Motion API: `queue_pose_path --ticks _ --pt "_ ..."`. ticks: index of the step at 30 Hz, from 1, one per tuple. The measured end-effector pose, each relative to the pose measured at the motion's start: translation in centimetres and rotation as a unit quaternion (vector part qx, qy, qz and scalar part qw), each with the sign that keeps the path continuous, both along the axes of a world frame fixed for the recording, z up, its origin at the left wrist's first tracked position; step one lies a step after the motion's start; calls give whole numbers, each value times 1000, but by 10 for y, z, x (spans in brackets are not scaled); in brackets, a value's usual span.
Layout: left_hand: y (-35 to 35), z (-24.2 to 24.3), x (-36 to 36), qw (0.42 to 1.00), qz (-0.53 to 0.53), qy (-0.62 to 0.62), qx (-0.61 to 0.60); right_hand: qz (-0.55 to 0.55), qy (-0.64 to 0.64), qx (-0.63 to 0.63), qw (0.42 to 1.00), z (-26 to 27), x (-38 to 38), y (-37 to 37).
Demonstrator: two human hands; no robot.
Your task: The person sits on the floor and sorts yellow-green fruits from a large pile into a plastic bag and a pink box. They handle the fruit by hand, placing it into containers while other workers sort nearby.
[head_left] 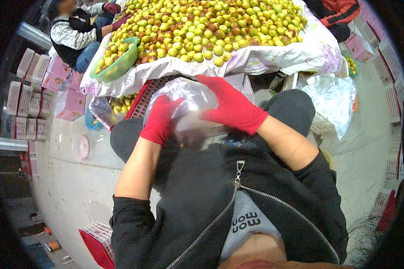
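Both hands wear red gloves and are at a clear plastic bag (185,94) above my lap. My left hand (163,117) holds the bag's left side, its fingers partly behind the film. On the bag's right side lies my right hand (230,104), thumb and fingers spread around the bulging plastic. The bag's lower part is blurred, so its contents cannot be told. Beyond the hands, a heap of yellow-green and brown jujube-like fruits (198,40) lies on a white floral cloth (256,62). A green plastic basin (129,55) of the same fruit leans at the heap's left edge.
A red and white plastic crate (148,95) stands just past my left hand. Clear plastic bags (333,97) lie over a crate at right. Pink boxes (70,104) and stacked white baskets (30,97) stand at left. A co-worker (75,37) sits at upper left, another (340,16) at upper right.
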State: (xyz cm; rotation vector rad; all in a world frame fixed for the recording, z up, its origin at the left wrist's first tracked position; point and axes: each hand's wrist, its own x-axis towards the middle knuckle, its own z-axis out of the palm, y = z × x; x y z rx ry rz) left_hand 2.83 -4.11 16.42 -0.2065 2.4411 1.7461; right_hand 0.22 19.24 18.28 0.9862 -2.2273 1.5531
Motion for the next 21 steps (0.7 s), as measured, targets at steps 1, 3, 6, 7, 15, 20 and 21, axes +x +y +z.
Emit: queue_pose_path --ticks 1,3,6,7,15,20,21 --pt "-1 -3 -4 993 65 -66 78 10 -26 31 999 5 -6 -7" --pt "-8 -3 -10 979 48 -56 192 45 -99 127 986 16 -32 -19" --pt "-29 5 -24 950 76 30 301 130 -250 98 954 25 -75 -14" --pt "-39 11 -30 849 68 -50 521 154 -262 79 949 24 -88 -13" --pt "-17 2 -61 901 -56 -140 406 119 -388 -19 914 -1 -129 -15" --pt "-10 -12 -99 866 91 -164 463 161 -459 38 873 1 -143 -10" --pt "-9 -15 -103 874 106 -137 454 149 -457 64 875 1 -144 -9"
